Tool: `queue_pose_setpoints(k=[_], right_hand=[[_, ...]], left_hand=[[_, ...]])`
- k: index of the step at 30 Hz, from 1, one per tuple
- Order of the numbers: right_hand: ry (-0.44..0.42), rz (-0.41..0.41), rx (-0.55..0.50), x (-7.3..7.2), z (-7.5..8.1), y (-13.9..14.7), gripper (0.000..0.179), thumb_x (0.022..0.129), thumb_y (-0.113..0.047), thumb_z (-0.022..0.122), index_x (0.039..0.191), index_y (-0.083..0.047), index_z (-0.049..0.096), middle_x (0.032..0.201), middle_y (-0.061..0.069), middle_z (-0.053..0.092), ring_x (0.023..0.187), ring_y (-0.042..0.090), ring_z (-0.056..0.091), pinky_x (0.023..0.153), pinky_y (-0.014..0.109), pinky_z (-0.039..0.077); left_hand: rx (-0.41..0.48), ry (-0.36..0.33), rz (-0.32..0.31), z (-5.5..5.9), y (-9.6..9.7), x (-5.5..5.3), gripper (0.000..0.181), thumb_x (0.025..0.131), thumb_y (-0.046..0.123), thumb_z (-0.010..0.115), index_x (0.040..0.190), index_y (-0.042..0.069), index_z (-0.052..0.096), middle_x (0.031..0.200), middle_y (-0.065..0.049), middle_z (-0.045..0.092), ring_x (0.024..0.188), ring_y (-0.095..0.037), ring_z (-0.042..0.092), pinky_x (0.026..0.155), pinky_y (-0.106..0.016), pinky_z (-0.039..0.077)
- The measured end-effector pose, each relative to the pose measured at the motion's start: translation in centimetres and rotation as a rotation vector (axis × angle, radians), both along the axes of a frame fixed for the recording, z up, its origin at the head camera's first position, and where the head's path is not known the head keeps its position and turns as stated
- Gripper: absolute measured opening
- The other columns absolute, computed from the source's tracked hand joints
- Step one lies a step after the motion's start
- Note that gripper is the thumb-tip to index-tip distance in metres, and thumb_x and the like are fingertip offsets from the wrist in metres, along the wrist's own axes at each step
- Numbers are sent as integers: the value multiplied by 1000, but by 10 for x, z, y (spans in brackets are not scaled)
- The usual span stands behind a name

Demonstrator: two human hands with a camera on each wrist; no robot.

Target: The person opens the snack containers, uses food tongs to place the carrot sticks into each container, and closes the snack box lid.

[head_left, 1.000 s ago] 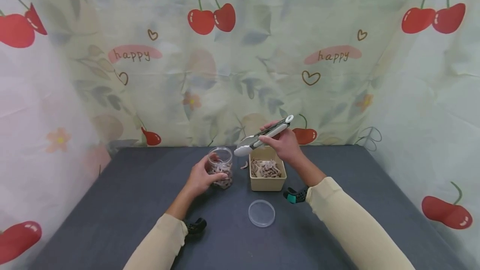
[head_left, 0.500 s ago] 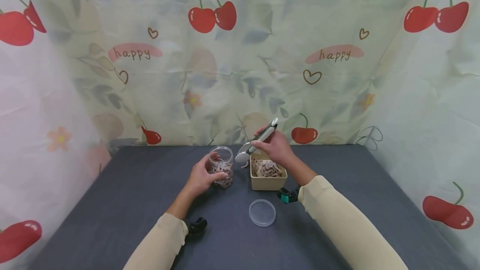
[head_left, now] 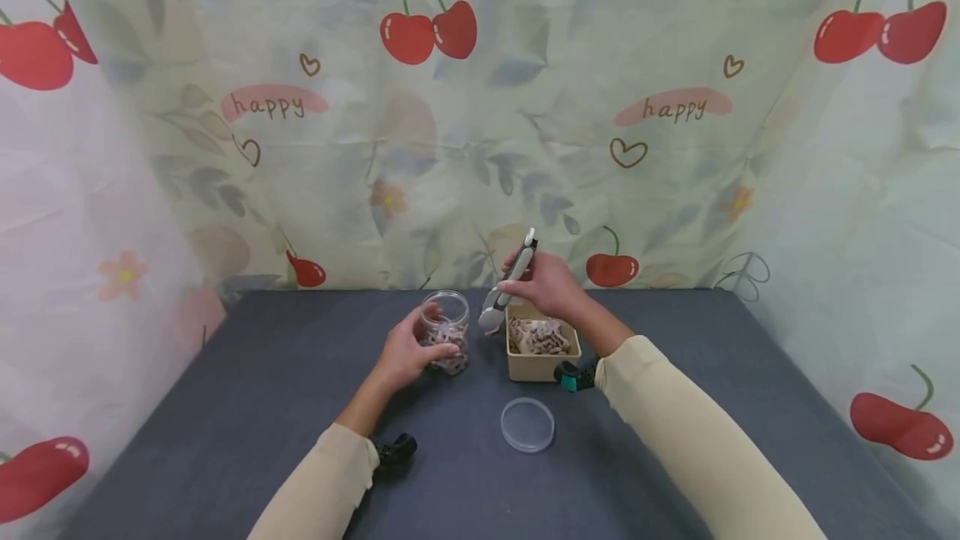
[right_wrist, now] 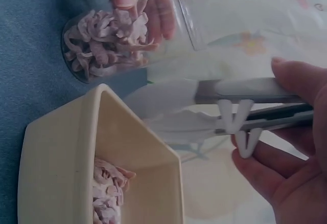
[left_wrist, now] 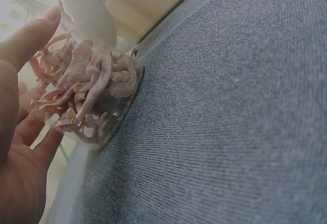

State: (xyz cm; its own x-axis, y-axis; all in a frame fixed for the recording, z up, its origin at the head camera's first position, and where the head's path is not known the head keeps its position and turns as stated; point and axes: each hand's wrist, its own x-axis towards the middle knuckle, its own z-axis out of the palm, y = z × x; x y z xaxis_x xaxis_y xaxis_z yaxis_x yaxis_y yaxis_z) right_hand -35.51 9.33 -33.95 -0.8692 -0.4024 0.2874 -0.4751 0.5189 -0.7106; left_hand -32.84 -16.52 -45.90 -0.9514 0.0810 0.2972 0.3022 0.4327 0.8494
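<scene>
My left hand [head_left: 405, 354] grips a clear open jar [head_left: 444, 307] standing on the table, thumb in front and fingers behind. Pinkish-brown curled dried strips [left_wrist: 89, 75] fill its lower part. In my right hand [head_left: 551, 283] I hold white-and-grey tongs [head_left: 517, 265], slanting down with their tips between the jar and a beige box [head_left: 543, 369]. The same kind of strips lies inside that box. At the tong tips a loose strip [head_left: 491, 332] partly shows; whether they pinch it I cannot tell. The right wrist view has the tongs [right_wrist: 245, 88] just beyond the box rim.
A round clear lid [head_left: 527, 425] lies on the dark blue table [head_left: 300, 407] in front of the box. Printed cloth [head_left: 480, 148] hangs behind the table and along both sides.
My right hand has moved left and turned the tongs steeper, bringing their tips down to the loose strip between jar and box. My left hand and the jar stay in place.
</scene>
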Motion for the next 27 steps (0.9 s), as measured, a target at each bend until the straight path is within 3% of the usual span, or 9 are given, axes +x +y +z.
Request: queue_pose_setpoints(k=[5,14,27], right_hand=[[-33,35,28,-6,-5,-5,28,88,-17,74,108,-2,62,92,9,66,92,26,68,77,41,53],[-81,12,14,-16,-14,-5,27,89,-15,73,108,-1,60,99,12,64,100,31,66,78,41,53],[-67,-26,-12,-21,-20,-6,21,89,-17,72,104,-7,60,99,10,64,97,28,65,77,40,53]], left_hand=[[4,2,-2,-2,0,0,75,71,24,88,135,5,53,125,-10,61,110,-26,58,94,-46,45],[21,-4,-23,0,3,1,75,72,21,88,136,4,52,127,-10,61,113,-27,57,96,-46,44],[24,-34,-18,0,-1,0,77,72,22,88,138,7,51,129,-8,60,116,-26,56,98,-46,43]])
